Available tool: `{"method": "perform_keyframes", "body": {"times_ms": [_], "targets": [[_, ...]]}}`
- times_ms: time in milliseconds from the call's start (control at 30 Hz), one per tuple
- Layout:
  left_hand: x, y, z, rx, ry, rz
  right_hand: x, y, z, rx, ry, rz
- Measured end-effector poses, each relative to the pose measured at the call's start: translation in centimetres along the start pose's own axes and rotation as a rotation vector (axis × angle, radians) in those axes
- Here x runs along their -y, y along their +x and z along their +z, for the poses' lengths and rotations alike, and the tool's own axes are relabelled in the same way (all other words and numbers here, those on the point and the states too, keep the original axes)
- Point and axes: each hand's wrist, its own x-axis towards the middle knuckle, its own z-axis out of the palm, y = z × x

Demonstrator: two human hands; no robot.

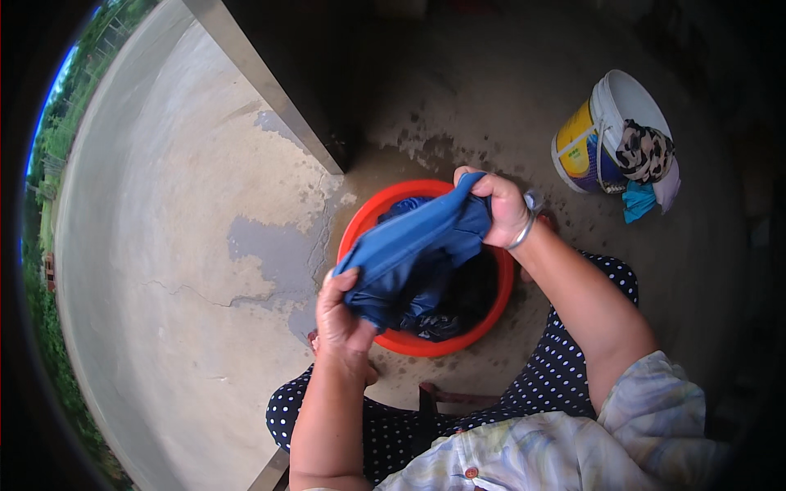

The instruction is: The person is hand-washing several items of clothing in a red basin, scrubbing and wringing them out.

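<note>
both hands hold a blue cloth (409,245) stretched just above a red basin (499,303) on the wet concrete floor (188,245). the left hand (342,315) is closed around the near, lower end of the cloth, fingers wrapped over a bunched fold; the right hand (501,209) is clenched on the far, upper end, with a bangle at the wrist. the cloth looks soaked, so it likely handles as soft, limp and heavier than when dry, a little slippery, and not fragile; the bunched ends where the hands already grasp seem the surest places to hold, since the middle sags toward the basin. more dark wet fabric (446,315) lies inside the basin under the stretched piece, touching its lower folds, and could tangle with it. to the right, well apart, stands a white and yellow bucket (589,135) with a spotted cloth (645,151) and a turquoise rag (637,200) draped over its rim. a grey post (270,86) rises just beyond the basin on the left, and the person's knees in polka-dot fabric (565,368) crowd the near side.
</note>
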Motion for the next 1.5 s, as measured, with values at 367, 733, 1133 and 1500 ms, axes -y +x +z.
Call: {"method": "perform_keyframes", "body": {"times_ms": [367,733,1133,1500], "targets": [[4.4,2.5,0.5,-0.084,-0.023,-0.153,-1.1,-1.3,1.1,-0.343,-0.364,-0.025],[8.4,3.2,3.8,-0.224,0.031,-0.264,-7.6,1.5,-1.2,-0.39,-1.807,-0.389],[8.4,3.9,-1.1,0.146,-0.202,-0.004,-8.4,0.4,6.3,-0.088,-1.778,-0.594],[2.4,1.6,0.6,-0.052,-0.033,-0.192,-2.2,1.3,0.7,-0.358,-0.847,0.042]]}}
